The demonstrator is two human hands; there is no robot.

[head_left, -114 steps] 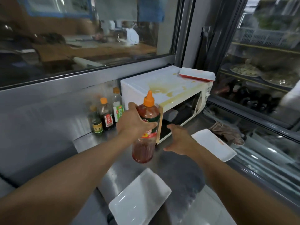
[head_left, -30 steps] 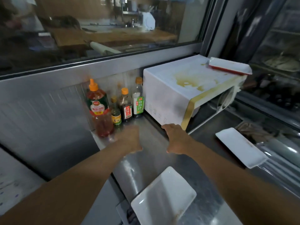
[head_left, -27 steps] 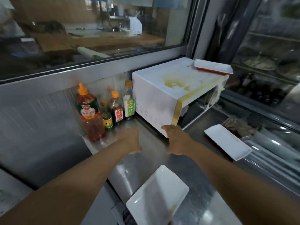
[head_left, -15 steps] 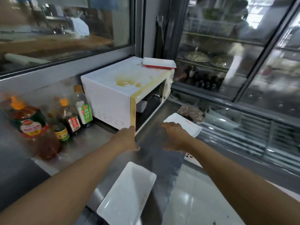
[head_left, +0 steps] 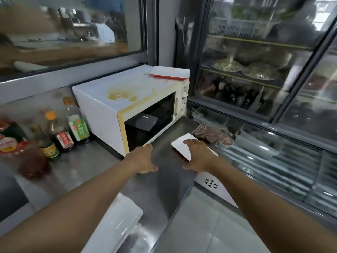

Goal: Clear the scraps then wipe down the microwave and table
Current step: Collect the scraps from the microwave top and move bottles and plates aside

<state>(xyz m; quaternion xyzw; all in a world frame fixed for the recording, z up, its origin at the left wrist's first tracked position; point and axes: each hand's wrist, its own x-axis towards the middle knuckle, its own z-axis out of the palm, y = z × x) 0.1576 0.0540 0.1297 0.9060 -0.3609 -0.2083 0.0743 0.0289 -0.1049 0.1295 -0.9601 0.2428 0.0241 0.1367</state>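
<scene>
A white microwave (head_left: 102,106) stands on the steel table (head_left: 80,172), its top smeared with yellow-brown stains (head_left: 120,94). On its far right corner lies a white tray with a red rim (head_left: 169,73). My left hand (head_left: 144,157) hovers flat and empty just below the microwave's front corner. My right hand (head_left: 197,156) reaches over a white rectangular plate (head_left: 182,146) at the table's right edge, fingers spread on it. A brownish rag (head_left: 209,133) and a small bowl of scraps (head_left: 226,142) sit behind that plate.
Several sauce bottles (head_left: 63,132) line the wall left of the microwave, with a big red sauce bottle (head_left: 21,148) at far left. Another white plate (head_left: 113,225) overhangs the near table edge. A glass-door fridge (head_left: 255,70) stands to the right.
The red sauce bottle my left hand held now stands with the other bottles. My view swung right. My right hand moved onto the white plate; my left hand stayed empty near the microwave.
</scene>
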